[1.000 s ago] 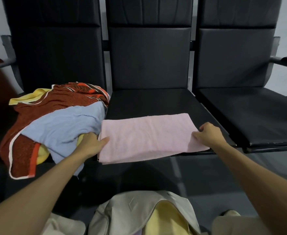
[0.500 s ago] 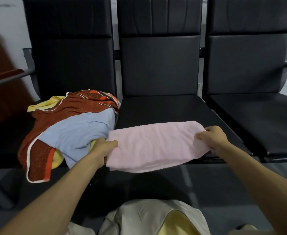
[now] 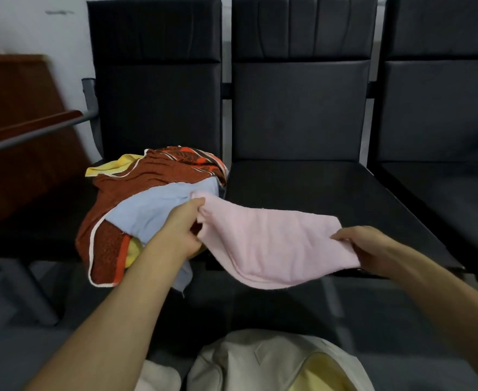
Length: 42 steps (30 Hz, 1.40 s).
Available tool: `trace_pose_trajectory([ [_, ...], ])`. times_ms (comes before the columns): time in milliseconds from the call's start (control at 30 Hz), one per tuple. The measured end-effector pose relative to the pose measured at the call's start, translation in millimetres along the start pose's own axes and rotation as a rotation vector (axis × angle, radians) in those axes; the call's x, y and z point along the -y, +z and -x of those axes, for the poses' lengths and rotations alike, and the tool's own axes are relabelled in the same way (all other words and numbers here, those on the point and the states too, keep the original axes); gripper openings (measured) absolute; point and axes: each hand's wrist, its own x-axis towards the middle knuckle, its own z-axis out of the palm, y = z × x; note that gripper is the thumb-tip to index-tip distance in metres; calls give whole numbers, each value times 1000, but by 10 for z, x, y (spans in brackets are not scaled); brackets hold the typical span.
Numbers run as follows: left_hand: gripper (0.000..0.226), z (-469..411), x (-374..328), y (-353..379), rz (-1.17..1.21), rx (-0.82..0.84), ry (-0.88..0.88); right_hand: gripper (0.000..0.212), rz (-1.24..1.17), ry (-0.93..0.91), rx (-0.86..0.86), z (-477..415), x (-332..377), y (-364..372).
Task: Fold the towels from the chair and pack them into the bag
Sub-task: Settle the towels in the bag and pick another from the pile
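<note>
A folded pink towel sags between my two hands over the front edge of the middle black chair seat. My left hand pinches its left end, raised a little. My right hand grips its right end. On the left chair lies a heap of unfolded towels: a rust-red patterned one, a light blue one and a yellow one. A beige bag stands open on the floor at the bottom, with a pale yellow towel inside it.
Three black padded chairs stand in a row against a white wall, the right one bare. A metal armrest and a brown wooden board are at the left. Grey floor lies below the seats.
Both hands have lifted the pink towel off the middle seat; it now hangs slack between them. The view has shifted left and downward.
</note>
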Motion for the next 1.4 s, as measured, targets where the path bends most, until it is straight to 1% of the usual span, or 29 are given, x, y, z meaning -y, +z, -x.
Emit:
trace_pose_trajectory([
  [67,30,84,-45,86,-23,68,36,24,13,-7,21,-18,-19,90],
  [133,31,155,-45,204,-74,99,97,24,34,-12,0,-63,-39,128],
  [233,22,209,45,445,-142,130,176,20,27,9,-15,-118,-75,125],
  [367,32,174,263,836,-240,210,180,14,-5,26,1,-150,-98,121],
  [400,29,169,337,936,-270,231,177,14,-10,27,5,-158,-94,122],
  [467,11,153,502,1120,-354,275,178,13,-25,29,6,-182,-83,121],
  [500,10,145,594,1197,-401,295,183,14,-30,32,5,-186,-73,121],
  [633,10,112,959,1423,-602,347,224,19,-32,51,71,-183,-36,68],
  [700,15,108,1036,1460,-675,372,248,24,-66,48,108,-166,-36,40],
  [733,20,109,1033,1462,-676,376,248,28,-81,39,124,-163,-36,33],
  [800,25,135,970,1424,-594,375,195,41,-101,17,146,-150,-37,43],
  [833,23,156,922,1378,-557,370,178,45,-97,7,146,-152,-33,59],
  [900,17,181,841,1244,-555,347,192,51,-43,-12,131,-156,-23,108],
  [933,13,188,808,1169,-570,331,213,53,21,-32,114,-167,-22,139],
  [1000,25,200,742,1012,-614,284,261,49,202,-96,50,-174,-38,210],
  [1100,32,206,648,775,-722,214,350,29,464,-283,-57,-166,-84,296],
  [1167,34,191,615,618,-764,176,395,21,518,-421,-86,-111,-67,337],
  [1267,33,144,596,401,-835,131,509,21,553,-595,-57,15,25,367],
  [1300,36,127,583,347,-866,122,558,22,551,-644,-32,70,62,371],
  [1367,49,137,579,232,-943,130,658,22,525,-738,38,172,111,365],
  [1400,60,167,589,181,-975,154,709,21,512,-779,88,237,126,360],
])
